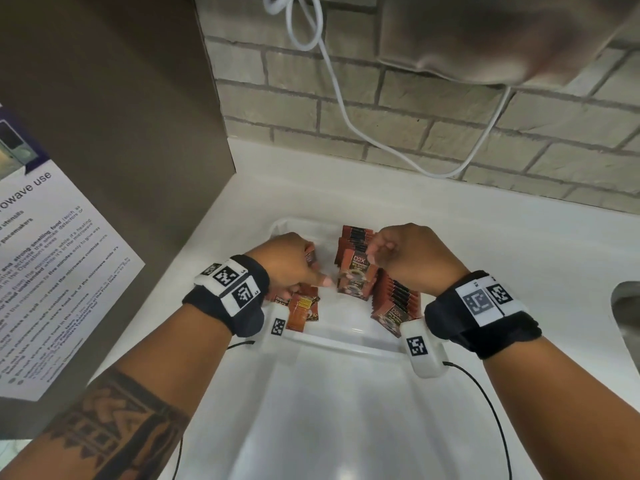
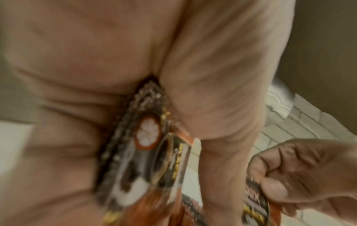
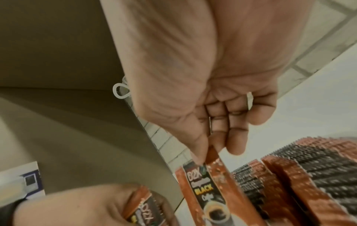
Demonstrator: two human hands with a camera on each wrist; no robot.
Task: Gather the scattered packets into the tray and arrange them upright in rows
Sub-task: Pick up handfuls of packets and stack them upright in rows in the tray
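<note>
Brown-orange coffee packets stand in rows (image 1: pixel 394 301) inside a white tray (image 1: pixel 339 342) on the white counter. My right hand (image 1: pixel 375 252) pinches the top of one upright packet (image 1: pixel 353 268) between thumb and index finger in the middle of the tray; the right wrist view shows that pinch (image 3: pixel 204 159) on the packet (image 3: pixel 205 192). My left hand (image 1: pixel 304 268) hovers over the tray's left side and grips a small bunch of packets (image 2: pixel 146 137). Loose packets (image 1: pixel 304 308) lie flat under the left wrist. Rows of packet tops (image 3: pixel 301 175) fill the right side.
A brown cabinet side with a printed microwave notice (image 1: pixel 45 258) rises at the left. A brick wall with a hanging white cable (image 1: pixel 346 112) stands behind. A sink edge (image 1: pixel 627 306) shows at the right. A translucent plastic piece (image 1: pixel 346 410) lies in front of the tray.
</note>
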